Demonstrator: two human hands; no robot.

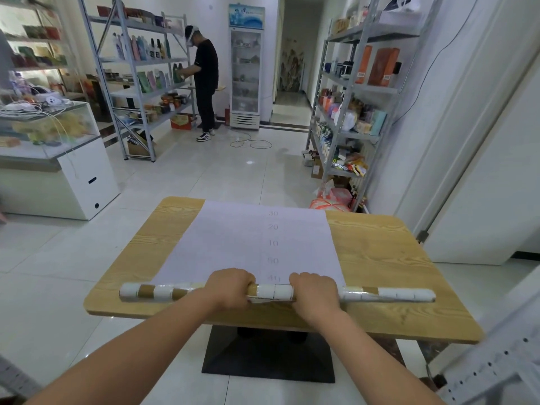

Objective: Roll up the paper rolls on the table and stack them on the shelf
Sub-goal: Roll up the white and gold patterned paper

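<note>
A long paper roll (274,292) with white and gold bands lies across the near part of the wooden table (380,258). Its unrolled white sheet (233,241), printed with faint numbers, stretches away to the table's far edge. My left hand (230,287) grips the roll left of its middle, fingers curled over the top. My right hand (314,290) grips it just right of the middle in the same way. Both ends of the roll stick out past the sheet's sides.
A grey metal shelf (347,92) full of goods stands at the right, another shelf (140,68) at the back left. A person in black (206,80) stands by that shelf. A glass counter (49,147) is at the left, a white perforated frame (496,361) at the lower right.
</note>
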